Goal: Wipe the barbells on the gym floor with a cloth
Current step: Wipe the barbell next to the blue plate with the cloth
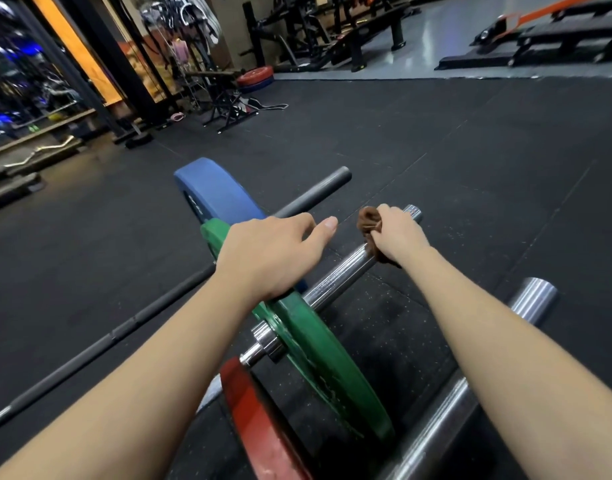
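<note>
Two bare hands reach forward over barbells lying on a dark gym floor; the right hand (398, 233) is closed tight around a bunched brown cloth (368, 223), fingers curled, pressing it onto the shiny steel end of the middle barbell (335, 278), near that bar's far tip; the left hand (273, 254) holds nothing, its palm resting on the top edge of a green weight plate (325, 358), fingers relaxed and thumb stretched out toward the right hand; the green plate stands upright on the same bar, between the two forearms; just behind it stands a blue plate (214, 192) on a second barbell (117, 334), a matte black one whose end pokes out past the left fingertips; nearest the viewer, a red plate (259, 427) sits on a third barbell (432, 434), whose steel end passes under the right forearm; all three lie side by side on black rubber flooring (470, 150); farther off stand benches (366, 32), a low stack of red and blue plates (256, 77), and a curved bar (37, 154) at the left.
</note>
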`<state>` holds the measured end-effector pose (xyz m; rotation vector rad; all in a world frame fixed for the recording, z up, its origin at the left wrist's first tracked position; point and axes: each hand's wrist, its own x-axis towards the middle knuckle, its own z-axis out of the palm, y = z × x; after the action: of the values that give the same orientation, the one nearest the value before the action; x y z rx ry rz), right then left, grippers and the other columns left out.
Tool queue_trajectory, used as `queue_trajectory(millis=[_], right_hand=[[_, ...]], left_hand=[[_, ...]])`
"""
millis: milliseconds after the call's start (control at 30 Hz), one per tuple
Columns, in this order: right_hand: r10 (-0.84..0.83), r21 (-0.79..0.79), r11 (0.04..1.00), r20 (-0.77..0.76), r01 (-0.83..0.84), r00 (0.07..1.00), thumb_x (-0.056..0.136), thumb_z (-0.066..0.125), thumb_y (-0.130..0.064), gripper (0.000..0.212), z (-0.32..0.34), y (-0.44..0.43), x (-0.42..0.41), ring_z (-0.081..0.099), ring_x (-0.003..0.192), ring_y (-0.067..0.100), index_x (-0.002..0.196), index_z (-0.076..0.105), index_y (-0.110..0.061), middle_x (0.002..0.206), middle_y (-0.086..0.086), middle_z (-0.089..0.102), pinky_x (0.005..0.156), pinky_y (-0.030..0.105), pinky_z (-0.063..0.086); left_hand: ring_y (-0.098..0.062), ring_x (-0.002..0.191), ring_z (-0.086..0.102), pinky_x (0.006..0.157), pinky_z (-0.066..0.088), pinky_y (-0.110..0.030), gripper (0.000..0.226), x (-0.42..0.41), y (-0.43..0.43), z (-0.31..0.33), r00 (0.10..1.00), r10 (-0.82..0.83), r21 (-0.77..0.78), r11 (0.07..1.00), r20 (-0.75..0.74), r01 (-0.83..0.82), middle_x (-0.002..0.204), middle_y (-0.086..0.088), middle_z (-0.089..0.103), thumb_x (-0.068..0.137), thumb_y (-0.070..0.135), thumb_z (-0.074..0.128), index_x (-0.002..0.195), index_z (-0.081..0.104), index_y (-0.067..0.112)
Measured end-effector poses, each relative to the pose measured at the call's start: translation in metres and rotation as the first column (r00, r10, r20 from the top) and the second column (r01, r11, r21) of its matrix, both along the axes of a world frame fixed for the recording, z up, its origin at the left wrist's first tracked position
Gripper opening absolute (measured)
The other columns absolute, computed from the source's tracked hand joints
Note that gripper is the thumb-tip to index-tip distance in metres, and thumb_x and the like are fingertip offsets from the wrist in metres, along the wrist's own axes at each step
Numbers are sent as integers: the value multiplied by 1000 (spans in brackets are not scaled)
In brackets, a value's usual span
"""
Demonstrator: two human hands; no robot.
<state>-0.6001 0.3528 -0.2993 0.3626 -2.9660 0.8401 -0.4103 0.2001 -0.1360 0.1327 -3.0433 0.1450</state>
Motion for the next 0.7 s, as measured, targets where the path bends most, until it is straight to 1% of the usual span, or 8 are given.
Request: queue_trajectory(millis=[133,267,367,433,467,533,600,700], right_hand=[[187,-7,982,-50,-187,981,91,66,-26,31,-4,-21,58,59,109,35,116,51,-15,117,8,53,84,40,46],[476,-14,879,-41,-477,878,88,62,-14,25,-2,-47,104,59,107,33,113,57,-13,114,8,56,86,40,45],[572,-54,819,13,-571,820,87,58,-6,22,3,-57,105,60,104,33,108,58,-13,108,9,59,85,40,45],[565,-57,825,66,-562,823,89,59,-6,23,4,-53,87,59,108,30,111,58,-13,113,9,62,89,39,45],[523,-49,853,62,-520,850,90,59,-7,22,4,-48,75,59,110,30,111,57,-14,115,9,63,91,40,46],[359,-62,932,16,-357,933,91,56,-9,19,1,-30,49,59,111,33,109,56,-15,113,11,62,91,43,48],[215,-94,972,-1,-215,977,92,53,-7,20,-2,-11,31,57,109,33,109,55,-15,112,12,59,92,43,49],[189,-42,981,-34,-190,981,93,54,-7,20,-7,-7,31,57,108,33,113,55,-14,114,10,56,93,42,49]], left_hand=[[-14,68,49,67,32,-37,58,-2,-2,0,1000,20,14,1000,14,-20,74,7,59,101,69,13,90,53,28],[-13,70,52,68,34,-37,58,-3,-3,1,1000,18,23,1000,-5,-18,73,7,61,100,70,15,82,48,26],[-11,71,54,68,36,-36,59,-2,-3,0,1000,17,24,1000,-11,-17,75,7,64,100,69,15,81,48,25],[-14,75,57,71,39,-37,60,-3,-4,0,1000,19,26,999,-2,-19,80,8,68,100,70,14,85,52,26],[-18,80,60,75,43,-37,60,-3,-4,-1,1000,22,25,999,6,-22,83,9,70,99,71,13,88,53,27],[-24,90,64,84,48,-37,61,-4,-6,-2,999,26,21,999,21,-27,88,10,73,98,72,11,93,55,30],[-25,91,64,87,50,-39,61,-4,-6,-2,999,25,18,1000,25,-25,89,10,73,98,72,11,91,55,29],[-25,89,63,87,49,-39,62,-5,-4,-2,999,21,10,1000,27,-22,89,10,72,99,71,10,90,54,29]])
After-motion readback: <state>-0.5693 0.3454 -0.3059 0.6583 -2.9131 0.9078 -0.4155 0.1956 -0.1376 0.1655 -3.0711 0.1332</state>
